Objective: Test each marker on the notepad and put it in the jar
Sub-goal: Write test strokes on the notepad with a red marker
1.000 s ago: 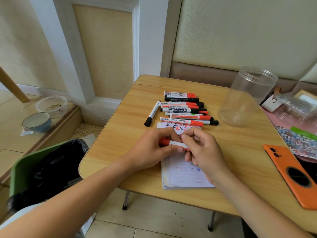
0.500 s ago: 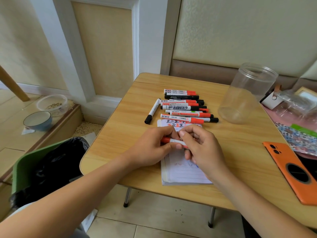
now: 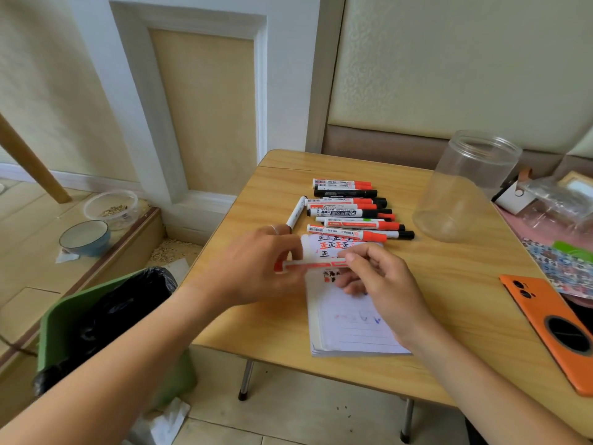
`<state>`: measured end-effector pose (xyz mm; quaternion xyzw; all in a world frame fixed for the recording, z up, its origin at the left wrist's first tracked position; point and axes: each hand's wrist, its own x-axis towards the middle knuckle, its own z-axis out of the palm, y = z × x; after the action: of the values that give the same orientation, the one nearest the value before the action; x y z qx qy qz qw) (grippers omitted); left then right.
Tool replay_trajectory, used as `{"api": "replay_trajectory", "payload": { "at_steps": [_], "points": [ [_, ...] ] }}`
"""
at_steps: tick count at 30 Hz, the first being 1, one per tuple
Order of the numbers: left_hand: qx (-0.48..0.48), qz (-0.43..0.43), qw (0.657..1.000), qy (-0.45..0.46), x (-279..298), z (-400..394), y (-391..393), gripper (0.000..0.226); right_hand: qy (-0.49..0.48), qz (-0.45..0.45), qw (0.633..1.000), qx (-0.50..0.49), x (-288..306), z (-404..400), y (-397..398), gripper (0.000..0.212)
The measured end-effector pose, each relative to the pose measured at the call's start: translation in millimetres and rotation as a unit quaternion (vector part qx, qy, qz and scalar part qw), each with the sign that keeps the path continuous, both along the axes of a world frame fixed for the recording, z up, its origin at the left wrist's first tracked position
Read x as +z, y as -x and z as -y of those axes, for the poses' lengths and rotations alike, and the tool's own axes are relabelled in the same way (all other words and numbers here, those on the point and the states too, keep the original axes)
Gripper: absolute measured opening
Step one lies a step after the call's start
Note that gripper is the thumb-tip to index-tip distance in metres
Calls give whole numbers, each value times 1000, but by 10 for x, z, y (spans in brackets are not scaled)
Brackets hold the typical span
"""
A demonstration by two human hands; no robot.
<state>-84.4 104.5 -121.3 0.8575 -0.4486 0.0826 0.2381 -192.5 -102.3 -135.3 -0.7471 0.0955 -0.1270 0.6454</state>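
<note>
- My left hand and right hand both pinch the same red marker, held level just above the top half of the notepad; the left fingers grip what looks like the red cap end, the right fingertips the white barrel.
- A second ago the two hands sat close together over the notepad; now the left hand has slid away to the left of it and more of the barrel shows between them. The blur makes it hard to say whether the cap is already free.
- I read that as the cap coming off, so this marker is about to be tested, not yet done.
- The notepad's top already carries red and black test marks, with fainter scribbles lower down.
- The other markers lie in a row just beyond the notepad's far edge, untouched, with one lone black-capped marker angled at the row's left end.
- The jar stands beyond the notepad to the right, past the row, and looks empty, so I judge the task barely begun.
</note>
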Motion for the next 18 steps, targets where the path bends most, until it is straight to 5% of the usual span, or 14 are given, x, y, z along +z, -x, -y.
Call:
{"api": "replay_trajectory", "payload": {
  "at_steps": [6,10,18],
  "points": [
    [135,2,987,91,-90,-244,-237,11,24,-18,999,26,-19,14,5,13],
    [267,-6,940,211,-176,-212,-313,15,46,-24,998,31,-18,12,-5,14],
    [371,29,928,6,-361,-58,-270,21,64,-21,998,19,-28,12,-24,16]
  ]
}}
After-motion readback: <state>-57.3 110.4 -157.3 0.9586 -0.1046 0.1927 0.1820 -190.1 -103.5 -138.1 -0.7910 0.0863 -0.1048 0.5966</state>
